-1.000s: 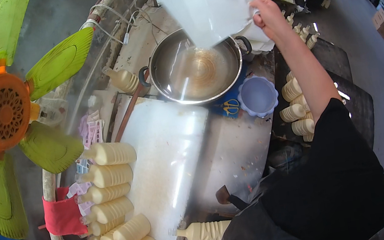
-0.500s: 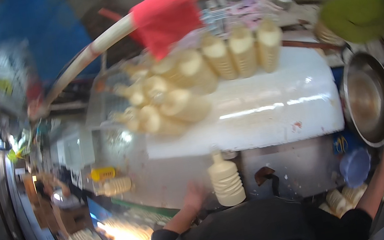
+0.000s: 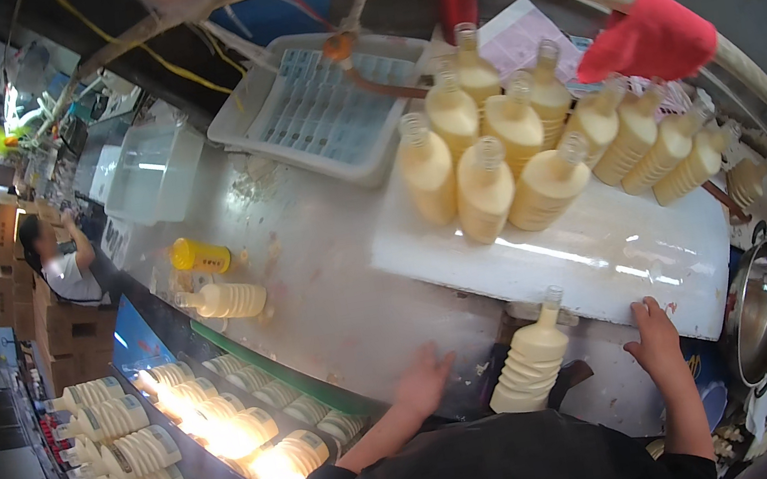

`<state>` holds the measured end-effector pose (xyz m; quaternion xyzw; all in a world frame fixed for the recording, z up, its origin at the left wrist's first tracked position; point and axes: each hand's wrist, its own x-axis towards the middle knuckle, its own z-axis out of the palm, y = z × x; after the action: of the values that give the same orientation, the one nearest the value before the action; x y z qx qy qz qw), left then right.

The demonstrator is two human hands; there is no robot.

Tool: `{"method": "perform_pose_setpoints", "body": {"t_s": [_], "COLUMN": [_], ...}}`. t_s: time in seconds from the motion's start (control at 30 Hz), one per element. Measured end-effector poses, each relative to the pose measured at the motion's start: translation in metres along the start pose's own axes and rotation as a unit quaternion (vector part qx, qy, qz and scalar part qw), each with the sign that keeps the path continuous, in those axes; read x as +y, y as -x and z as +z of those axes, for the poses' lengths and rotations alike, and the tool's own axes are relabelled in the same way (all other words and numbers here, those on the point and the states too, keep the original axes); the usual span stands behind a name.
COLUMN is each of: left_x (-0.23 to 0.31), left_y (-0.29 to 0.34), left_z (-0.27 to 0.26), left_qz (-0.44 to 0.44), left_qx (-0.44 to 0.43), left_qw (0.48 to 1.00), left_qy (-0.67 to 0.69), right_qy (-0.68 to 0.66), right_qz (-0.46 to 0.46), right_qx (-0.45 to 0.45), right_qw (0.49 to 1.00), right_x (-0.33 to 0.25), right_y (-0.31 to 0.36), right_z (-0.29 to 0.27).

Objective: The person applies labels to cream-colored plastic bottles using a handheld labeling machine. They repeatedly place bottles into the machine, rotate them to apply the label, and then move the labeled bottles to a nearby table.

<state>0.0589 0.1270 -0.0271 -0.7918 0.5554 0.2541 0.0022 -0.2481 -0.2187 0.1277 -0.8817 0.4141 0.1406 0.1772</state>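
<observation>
Between my hands a cream-coloured ribbed bottle [image 3: 533, 356] stands tilted in view near my body, with a clear neck at its top. My left hand [image 3: 424, 381] is to the left of it, over the metal table, somewhat blurred, its fingers apart and nothing in them. My right hand [image 3: 656, 336] is at the front edge of the white board [image 3: 549, 257], thumb and fingers apart and holding nothing. Several more cream bottles with clear necks, such as one at the front [image 3: 485, 190], stand grouped on the board's far side.
A white tray [image 3: 228, 128] with a grey-blue slotted insert lies at the back. A yellow container [image 3: 201, 256] and a lying bottle [image 3: 229, 300] are at left, above a brightly lit rack of bottles [image 3: 137, 463]. A metal basin [image 3: 759, 314] is at right. A person [image 3: 69, 272] sits far left.
My view has swung, so the bottles and red cloth appear farther right. My right hand has left the metal basin and come to the board's edge. The left stays near the single bottle.
</observation>
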Motion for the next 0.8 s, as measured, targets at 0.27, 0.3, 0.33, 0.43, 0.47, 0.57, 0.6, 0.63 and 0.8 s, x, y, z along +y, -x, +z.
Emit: {"method": "perform_pose_setpoints", "body": {"t_s": [0.27,0.3,0.33,0.43,0.47,0.57,0.6,0.63,0.8], "left_x": [-0.055,-0.073,-0.09,-0.122,-0.127,-0.169,-0.2,-0.204,-0.195], "left_y": [-0.056,-0.074,-0.093,-0.156,-0.178,-0.257,-0.287,-0.308,-0.358], "left_z": [-0.188,-0.209,-0.228,-0.286,-0.3,-0.306,-0.291,-0.291,-0.317], "left_qz": [-0.195,-0.19,-0.187,-0.127,-0.072,-0.144,-0.155,-0.176,-0.298], "left_qx": [0.268,0.322,0.374,0.431,0.455,0.389,0.352,0.328,0.271], "left_qw": [0.911,0.877,0.835,0.68,0.619,0.582,0.638,0.613,0.287], "left_qy": [0.244,0.303,0.358,0.58,0.637,0.7,0.667,0.696,0.869], "right_qy": [0.067,0.085,0.103,0.109,0.097,0.07,0.067,0.064,0.061], "right_qz": [0.047,0.048,0.045,0.028,0.035,0.042,0.041,0.048,0.055], "right_qx": [0.057,0.065,0.072,0.116,0.121,0.139,0.147,0.154,0.164], "right_qw": [0.995,0.993,0.991,0.987,0.987,0.987,0.986,0.985,0.983], "right_x": [-0.014,-0.008,-0.004,0.016,0.016,0.0,-0.003,-0.004,-0.003], "right_y": [-0.004,-0.001,-0.003,-0.012,-0.011,-0.014,-0.014,-0.011,-0.011], "right_z": [0.025,0.031,0.035,0.046,0.049,0.038,0.036,0.036,0.038]}}
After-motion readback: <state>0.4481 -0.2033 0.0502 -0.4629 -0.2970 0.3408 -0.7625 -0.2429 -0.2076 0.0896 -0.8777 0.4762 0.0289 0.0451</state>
